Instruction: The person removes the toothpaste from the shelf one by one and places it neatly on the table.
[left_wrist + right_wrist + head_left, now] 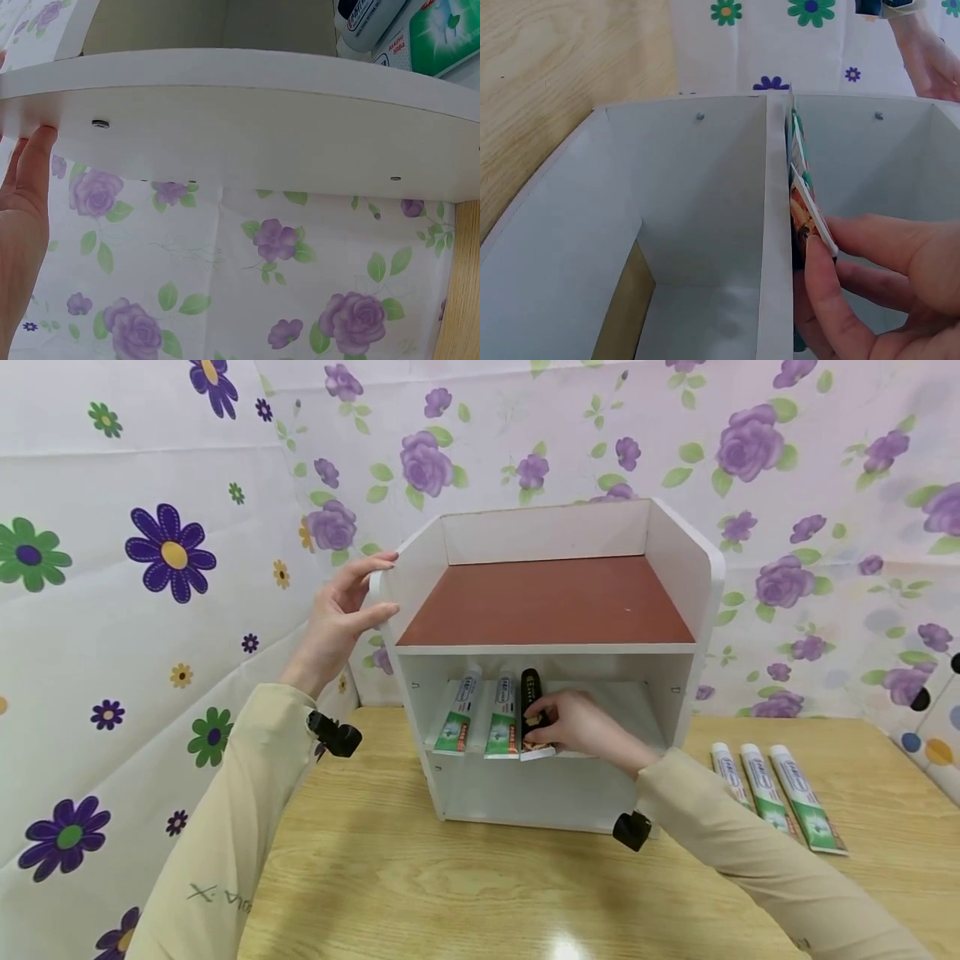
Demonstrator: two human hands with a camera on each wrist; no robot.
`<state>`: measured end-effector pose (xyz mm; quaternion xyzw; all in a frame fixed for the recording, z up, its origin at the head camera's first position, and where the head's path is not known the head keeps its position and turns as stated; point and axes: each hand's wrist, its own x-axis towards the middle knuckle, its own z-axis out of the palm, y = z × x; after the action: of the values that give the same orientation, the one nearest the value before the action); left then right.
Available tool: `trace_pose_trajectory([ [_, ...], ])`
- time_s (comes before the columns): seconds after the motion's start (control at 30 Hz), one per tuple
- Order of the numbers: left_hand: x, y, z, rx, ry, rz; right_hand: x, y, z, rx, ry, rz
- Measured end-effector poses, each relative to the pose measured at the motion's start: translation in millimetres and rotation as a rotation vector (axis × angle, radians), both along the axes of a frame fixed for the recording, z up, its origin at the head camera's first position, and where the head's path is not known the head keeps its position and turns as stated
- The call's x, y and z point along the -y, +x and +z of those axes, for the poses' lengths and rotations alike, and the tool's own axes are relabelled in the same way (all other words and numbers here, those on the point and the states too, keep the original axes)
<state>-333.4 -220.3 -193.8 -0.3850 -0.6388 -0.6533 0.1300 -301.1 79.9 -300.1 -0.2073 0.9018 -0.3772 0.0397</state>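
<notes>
A small white shelf unit (705, 610) with a brown top board stands on the table. My left hand (341, 618) grips the upper front edge of its left side panel, thumb apart from the fingers; in the left wrist view the fingers (37, 161) lie against the panel's outer face. On the middle shelf, my right hand (581, 727) pinches a black toothpaste tube (530, 687) near its flat end. The right wrist view shows thumb and fingers on that brown-patterned end (802, 217). Left of it lie two green-and-white toothpaste tubes (502, 714) (457, 714), ends toward the front.
Three more green-and-white tubes (810, 802) lie side by side on the wooden table (465, 893), right of the unit. Below the middle shelf is a lower compartment (525, 793). Flowered cloth (525, 435) hangs behind and along the left.
</notes>
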Motion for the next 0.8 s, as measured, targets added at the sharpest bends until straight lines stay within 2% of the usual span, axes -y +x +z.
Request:
trace_pose_trajectory([
  [0.23,-1.8,1.1,-2.0,0.013,-0.013,-0.003,-2.6,-1.6,-5.6,0.052,-0.099,-0.021],
  [0.43,0.8,0.6,-3.5,-0.01,0.0,0.012,-7.7,-1.0,-9.6,0.061,-0.174,-0.018],
  [0.63,1.7,0.7,-1.8,-0.005,-0.005,0.016,-21.5,-3.0,-15.9,0.185,-0.338,-0.022],
  [0.8,2.3,0.2,-0.6,0.005,-0.005,0.018,-36.6,-1.4,-20.0,0.255,-0.461,0.043],
])
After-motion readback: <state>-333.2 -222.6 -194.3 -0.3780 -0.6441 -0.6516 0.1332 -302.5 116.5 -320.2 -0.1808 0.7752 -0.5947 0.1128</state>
